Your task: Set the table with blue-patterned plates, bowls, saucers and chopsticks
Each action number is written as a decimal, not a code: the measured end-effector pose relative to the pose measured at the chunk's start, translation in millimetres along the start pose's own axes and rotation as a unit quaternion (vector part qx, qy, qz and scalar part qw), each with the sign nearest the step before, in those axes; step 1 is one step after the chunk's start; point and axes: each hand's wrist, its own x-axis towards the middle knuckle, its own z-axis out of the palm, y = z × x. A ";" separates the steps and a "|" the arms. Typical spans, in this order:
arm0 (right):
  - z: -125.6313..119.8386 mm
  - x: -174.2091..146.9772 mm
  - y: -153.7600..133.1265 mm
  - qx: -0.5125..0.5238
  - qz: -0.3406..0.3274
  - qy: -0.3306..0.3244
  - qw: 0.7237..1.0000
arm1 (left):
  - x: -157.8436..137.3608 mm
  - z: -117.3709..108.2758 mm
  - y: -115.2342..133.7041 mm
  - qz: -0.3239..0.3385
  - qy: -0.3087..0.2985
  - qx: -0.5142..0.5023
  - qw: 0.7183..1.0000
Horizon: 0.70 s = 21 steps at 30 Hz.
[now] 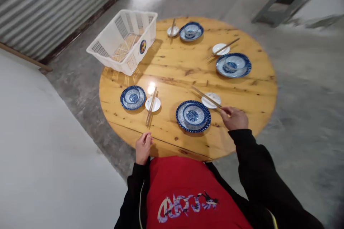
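Note:
My right hand pinches the near end of wooden chopsticks, which slant across a small white dish. Left of that dish, a blue-and-white bowl rests on a blue-rimmed plate. By the table's near edge is my left hand, fingers loosely curled together, with nothing visible in them. Beyond it, another pair of chopsticks lies over a second white dish. Beside these sits a blue-rimmed plate carrying a bowl.
The round wooden table also bears a white plastic basket at its far left edge. Two more settings include a plate at right and a plate at the back. A grey stool stands beyond.

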 end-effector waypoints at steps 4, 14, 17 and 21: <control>1.0 4.3 -7.7 0.018 -0.025 0.015 0.999 | 6.6 0.1 -3.9 0.008 0.005 -0.011 1.000; -0.7 41.8 -32.0 -0.128 0.026 -0.112 0.985 | 20.4 -16.2 13.2 0.043 0.032 0.023 0.998; 2.4 50.4 -34.1 -0.153 0.020 -0.126 0.980 | 15.0 -18.3 6.6 0.030 0.032 0.026 0.999; 10.4 57.0 -38.5 -0.176 -0.015 -0.142 0.974 | 5.1 -15.1 -3.5 0.005 0.038 0.011 0.999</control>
